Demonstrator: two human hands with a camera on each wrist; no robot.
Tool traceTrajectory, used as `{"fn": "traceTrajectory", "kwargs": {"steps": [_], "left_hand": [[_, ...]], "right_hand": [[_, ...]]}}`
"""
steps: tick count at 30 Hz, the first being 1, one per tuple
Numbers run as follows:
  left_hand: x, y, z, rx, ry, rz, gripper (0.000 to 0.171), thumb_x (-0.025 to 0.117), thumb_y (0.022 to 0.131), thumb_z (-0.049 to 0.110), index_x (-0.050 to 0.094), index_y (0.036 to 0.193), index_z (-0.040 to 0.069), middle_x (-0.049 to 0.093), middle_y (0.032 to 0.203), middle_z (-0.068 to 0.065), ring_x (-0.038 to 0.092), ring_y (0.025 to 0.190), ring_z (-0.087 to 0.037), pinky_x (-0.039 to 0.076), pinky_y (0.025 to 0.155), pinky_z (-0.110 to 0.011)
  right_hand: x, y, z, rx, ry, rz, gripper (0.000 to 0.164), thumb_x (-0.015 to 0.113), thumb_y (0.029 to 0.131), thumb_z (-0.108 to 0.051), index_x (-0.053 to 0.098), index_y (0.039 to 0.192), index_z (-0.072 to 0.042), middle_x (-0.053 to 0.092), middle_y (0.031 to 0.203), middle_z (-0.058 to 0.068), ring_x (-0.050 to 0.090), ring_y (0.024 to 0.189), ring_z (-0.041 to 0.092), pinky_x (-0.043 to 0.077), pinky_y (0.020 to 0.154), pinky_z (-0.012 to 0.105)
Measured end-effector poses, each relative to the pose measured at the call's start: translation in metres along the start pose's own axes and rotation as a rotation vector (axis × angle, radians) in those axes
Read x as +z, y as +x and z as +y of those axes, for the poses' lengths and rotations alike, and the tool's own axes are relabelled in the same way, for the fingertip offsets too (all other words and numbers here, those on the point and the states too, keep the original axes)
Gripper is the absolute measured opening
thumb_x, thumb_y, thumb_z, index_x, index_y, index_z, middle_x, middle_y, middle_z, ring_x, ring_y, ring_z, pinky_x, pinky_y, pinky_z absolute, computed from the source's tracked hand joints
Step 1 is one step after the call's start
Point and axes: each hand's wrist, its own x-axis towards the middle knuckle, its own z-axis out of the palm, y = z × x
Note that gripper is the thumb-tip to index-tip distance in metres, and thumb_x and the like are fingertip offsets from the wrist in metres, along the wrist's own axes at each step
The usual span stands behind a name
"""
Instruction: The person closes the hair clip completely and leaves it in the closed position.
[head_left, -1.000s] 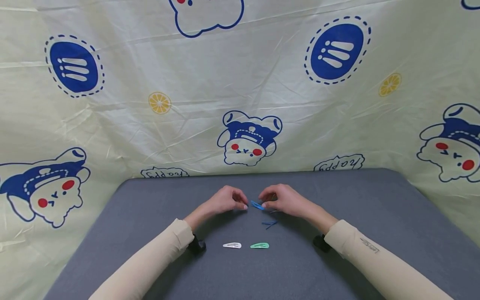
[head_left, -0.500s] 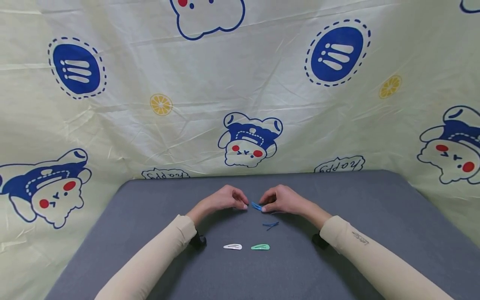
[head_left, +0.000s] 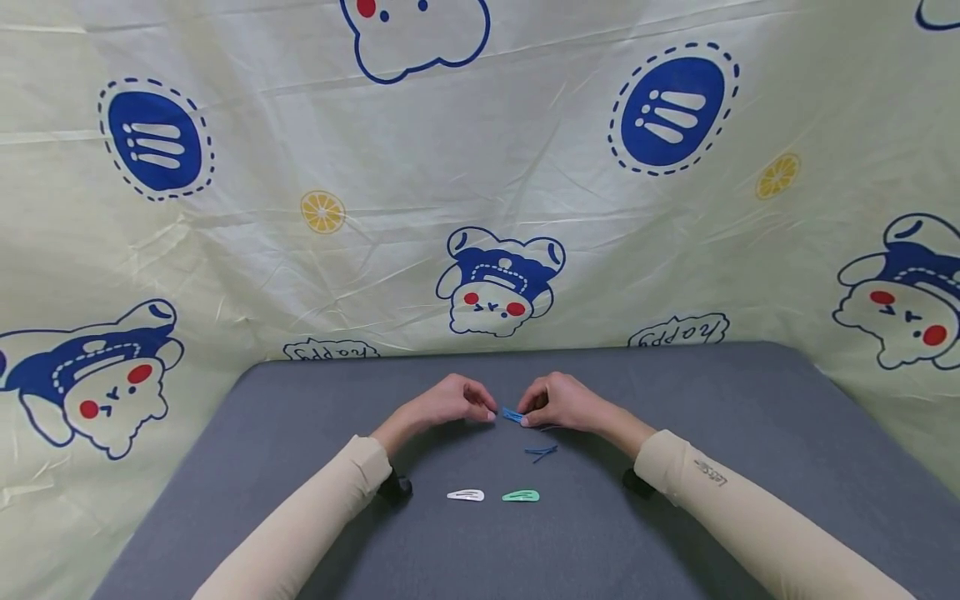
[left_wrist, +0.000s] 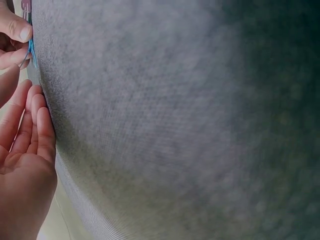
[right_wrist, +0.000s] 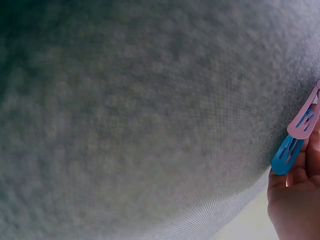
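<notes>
In the head view my right hand [head_left: 564, 402] pinches a blue hair clip [head_left: 512, 414] between thumb and fingers, low over the grey table. My left hand [head_left: 456, 400] is just left of that clip, apart from it and holding nothing; its fingers look extended in the left wrist view. A blue V-shaped piece [head_left: 541, 453] lies in front of the right hand. Nearer me rest a whitish snap hair clip [head_left: 466, 495] and a green snap hair clip [head_left: 521, 496]. The right wrist view shows a pink snap hair clip [right_wrist: 299, 129] overlapping a blue one; contact is unclear.
The grey table [head_left: 337, 400] extends around both hands to its rounded far corners. A patterned cloth [head_left: 390, 267] hangs behind it. Dark wrist cameras [head_left: 393, 487] sit at both cuffs, close over the tabletop.
The right hand and forearm have shifted slightly left, and the blue hair clip's angle has changed a little. The left hand stays nearly still. The clips on the table have not moved.
</notes>
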Motion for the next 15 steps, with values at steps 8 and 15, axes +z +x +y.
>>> {"fn": "traceTrajectory", "kwargs": {"steps": [8,15], "left_hand": [[0.0000,-0.0006,-0.0036,0.015,0.002,-0.008,0.016,0.072,0.089,0.014,0.074,0.102,0.006,0.067,0.092,-0.001,0.053,0.080,-0.015,0.044,0.070,-0.028],[0.0001,-0.0012,-0.0042,0.009,-0.021,-0.012,0.016,0.073,0.088,0.013,0.073,0.102,0.006,0.068,0.089,0.000,0.054,0.079,-0.014,0.045,0.072,-0.028]], "right_hand": [[0.0011,-0.0005,-0.0039,0.022,0.016,-0.020,0.005,0.077,0.086,-0.013,0.073,0.085,-0.015,0.064,0.076,-0.007,0.056,0.071,0.012,0.047,0.067,0.030],[-0.0012,-0.0022,-0.0049,0.006,0.032,-0.013,0.007,0.072,0.090,-0.011,0.070,0.084,-0.014,0.062,0.077,-0.006,0.054,0.072,0.013,0.043,0.065,0.029]]}}
